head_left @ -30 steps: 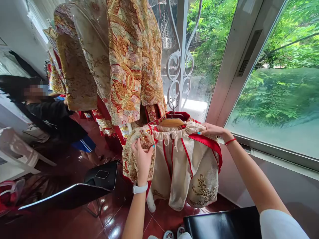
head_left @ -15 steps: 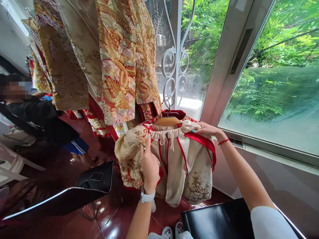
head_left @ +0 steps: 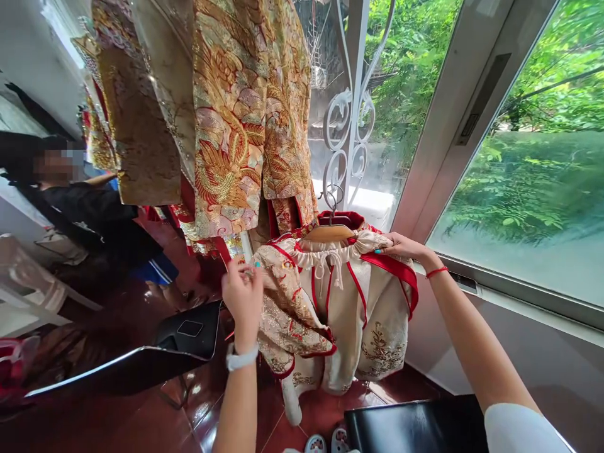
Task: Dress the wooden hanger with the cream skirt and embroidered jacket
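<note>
The cream garment (head_left: 346,340) with red piping hangs in front of me on a wooden hanger (head_left: 329,234), which fills out its top so that, I judge, the gathered edge stays spread and the panels drop straight. A drawstring (head_left: 336,267) is tied in a bow at the middle of that edge, probably to keep the gathers in. My right hand (head_left: 401,246) pinches the top edge on its side, thumb in front, which seems to steady the hanging weight while the other hand is busy. My left hand (head_left: 244,289) is raised just beside the embroidered sleeve (head_left: 295,302), its fingers curled; I cannot tell whether any cloth is between them. The hanger's hook (head_left: 333,198) stands up near the white scrollwork grille (head_left: 355,126), though what bears it is unclear to me. Gold embroidered clothes (head_left: 231,126) hang higher, perhaps to clear the floor. A black seat (head_left: 415,428) stands below, near the window (head_left: 523,189), and farther left a person in a black top (head_left: 108,217) reaches towards other hanging clothes
</note>
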Demonstrator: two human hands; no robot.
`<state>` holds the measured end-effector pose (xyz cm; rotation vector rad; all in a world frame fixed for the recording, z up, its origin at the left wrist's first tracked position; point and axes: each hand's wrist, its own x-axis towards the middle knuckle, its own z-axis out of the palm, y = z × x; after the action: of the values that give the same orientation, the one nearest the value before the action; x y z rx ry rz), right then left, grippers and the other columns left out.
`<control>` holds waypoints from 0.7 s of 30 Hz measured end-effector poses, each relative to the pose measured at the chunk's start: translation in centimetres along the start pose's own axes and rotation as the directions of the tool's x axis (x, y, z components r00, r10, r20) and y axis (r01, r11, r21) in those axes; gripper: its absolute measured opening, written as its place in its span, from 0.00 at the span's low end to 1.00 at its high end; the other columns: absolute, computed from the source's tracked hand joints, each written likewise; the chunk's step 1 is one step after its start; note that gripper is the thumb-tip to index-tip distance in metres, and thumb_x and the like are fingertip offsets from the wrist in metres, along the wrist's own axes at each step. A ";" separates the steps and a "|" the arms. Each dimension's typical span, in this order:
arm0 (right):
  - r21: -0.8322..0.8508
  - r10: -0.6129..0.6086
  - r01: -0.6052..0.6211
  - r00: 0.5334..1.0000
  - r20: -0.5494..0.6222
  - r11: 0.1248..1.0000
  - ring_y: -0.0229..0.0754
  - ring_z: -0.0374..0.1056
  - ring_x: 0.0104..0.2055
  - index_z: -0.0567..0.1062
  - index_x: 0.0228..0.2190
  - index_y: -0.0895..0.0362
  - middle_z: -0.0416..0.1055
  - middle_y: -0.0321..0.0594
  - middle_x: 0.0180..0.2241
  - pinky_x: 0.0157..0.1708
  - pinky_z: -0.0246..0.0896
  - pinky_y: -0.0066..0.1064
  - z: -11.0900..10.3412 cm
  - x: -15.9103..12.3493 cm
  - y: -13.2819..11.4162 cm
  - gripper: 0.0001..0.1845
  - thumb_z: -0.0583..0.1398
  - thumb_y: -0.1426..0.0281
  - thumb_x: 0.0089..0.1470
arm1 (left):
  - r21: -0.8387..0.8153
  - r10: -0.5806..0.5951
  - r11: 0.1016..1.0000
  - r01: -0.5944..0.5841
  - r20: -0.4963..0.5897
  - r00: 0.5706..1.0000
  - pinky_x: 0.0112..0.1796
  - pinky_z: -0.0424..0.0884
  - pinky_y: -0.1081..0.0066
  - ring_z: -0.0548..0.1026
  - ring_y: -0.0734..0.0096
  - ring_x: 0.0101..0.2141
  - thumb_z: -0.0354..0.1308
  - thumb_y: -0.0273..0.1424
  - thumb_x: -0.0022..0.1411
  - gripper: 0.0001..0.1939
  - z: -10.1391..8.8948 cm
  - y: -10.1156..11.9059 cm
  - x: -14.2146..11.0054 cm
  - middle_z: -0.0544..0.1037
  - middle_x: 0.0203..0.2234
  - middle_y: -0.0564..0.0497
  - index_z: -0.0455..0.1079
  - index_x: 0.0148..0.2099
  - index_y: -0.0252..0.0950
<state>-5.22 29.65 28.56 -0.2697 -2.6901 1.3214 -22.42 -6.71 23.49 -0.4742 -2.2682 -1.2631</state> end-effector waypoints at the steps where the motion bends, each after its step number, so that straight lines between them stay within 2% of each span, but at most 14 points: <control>1: 0.009 0.007 -0.007 1.000 0.016 1.000 0.37 0.58 0.26 0.72 0.25 0.59 0.65 0.35 0.22 0.27 0.54 0.30 -0.1 0.1 0.0 0.27 0.66 0.47 0.38 | -0.021 -0.030 0.999 0.030 -0.026 0.999 0.47 0.71 0.58 0.77 0.55 0.42 0.59 0.41 0.60 0.23 -0.1 -1.0 1.4 0.78 0.42 0.42 0.70 0.55 0.36; 2: 0.017 0.014 -0.014 0.999 0.032 1.000 0.36 0.56 0.25 0.71 0.25 0.58 0.64 0.34 0.22 0.26 0.52 0.29 -0.2 0.2 -0.1 0.27 0.66 0.47 0.38 | -0.066 -0.062 0.996 0.063 0.014 0.998 0.50 0.69 0.57 0.75 0.52 0.46 0.58 0.42 0.59 0.22 0.1 -1.9 2.6 0.78 0.44 0.40 0.71 0.51 0.36; 4: 0.026 0.022 -0.023 0.998 0.051 0.999 0.35 0.54 0.25 0.69 0.23 0.58 0.62 0.33 0.21 0.25 0.50 0.29 -0.3 0.3 -0.2 0.27 0.67 0.47 0.38 | -0.191 -0.112 0.970 0.147 0.183 0.977 0.51 0.68 0.57 0.74 0.51 0.49 0.56 0.46 0.58 0.22 1.0 -3.6 4.4 0.78 0.45 0.40 0.73 0.47 0.36; 6: 0.030 0.031 -0.033 0.997 0.073 0.999 0.34 0.52 0.24 0.68 0.23 0.57 0.60 0.32 0.20 0.24 0.49 0.29 -0.3 0.3 -0.3 0.27 0.67 0.47 0.38 | -0.300 -0.131 0.923 0.241 0.343 0.930 0.52 0.68 0.59 0.75 0.52 0.49 0.55 0.49 0.57 0.25 1.9 -4.7 5.7 0.79 0.44 0.42 0.73 0.47 0.36; 9: 0.037 0.031 -0.035 0.993 0.111 0.999 0.34 0.52 0.24 0.68 0.23 0.57 0.60 0.31 0.19 0.24 0.49 0.29 -0.3 0.2 -0.6 0.25 0.67 0.49 0.40 | -0.369 -0.093 0.879 0.302 0.489 0.867 0.56 0.65 0.59 0.72 0.52 0.55 0.60 0.51 0.51 0.28 2.3 -5.4 7.2 0.79 0.49 0.43 0.75 0.47 0.37; 12: 0.053 0.011 -0.019 0.990 0.138 0.998 0.37 0.58 0.26 0.72 0.29 0.59 0.66 0.34 0.23 0.27 0.55 0.30 -0.1 0.4 -0.8 0.25 0.66 0.50 0.42 | -0.369 -0.085 0.860 0.352 0.576 0.813 0.60 0.62 0.59 0.68 0.51 0.60 0.64 0.51 0.47 0.29 1.6 -5.9 8.5 0.78 0.53 0.43 0.77 0.48 0.39; 15: 0.072 -0.003 -0.011 0.983 0.182 0.997 0.44 0.68 0.36 0.75 0.41 0.60 0.75 0.44 0.36 0.37 0.64 0.33 -0.2 0.4 -0.6 0.31 0.67 0.50 0.43 | -0.341 -0.157 0.825 0.450 0.627 0.763 0.56 0.67 0.59 0.72 0.49 0.56 0.68 0.49 0.40 0.30 0.5 -6.6 9.3 0.79 0.50 0.44 0.77 0.46 0.41; 19: 0.144 -0.002 -0.043 0.955 0.297 0.989 0.53 0.69 0.53 0.73 0.53 0.59 0.72 0.50 0.54 0.53 0.64 0.39 -0.8 -0.7 0.6 0.43 0.66 0.43 0.43 | -0.356 -0.212 0.747 0.561 0.673 0.709 0.50 0.74 0.59 0.77 0.49 0.49 0.70 0.45 0.35 0.27 -1.6 -7.5 9.5 0.82 0.42 0.48 0.76 0.41 0.42; 21: 0.230 0.022 -0.111 0.934 0.356 0.967 0.55 0.68 0.57 0.72 0.55 0.57 0.70 0.50 0.58 0.56 0.63 0.43 -0.4 -2.0 1.5 0.48 0.59 0.35 0.44 | -0.374 -0.230 0.682 0.629 0.706 0.669 0.49 0.75 0.58 0.78 0.49 0.47 0.69 0.42 0.35 0.26 -2.4 -7.8 9.5 0.82 0.40 0.49 0.76 0.40 0.42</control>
<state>-3.09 30.39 27.56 -0.1057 -2.7656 1.8663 -33.63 -12.16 24.66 -0.6161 -2.5587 -2.4450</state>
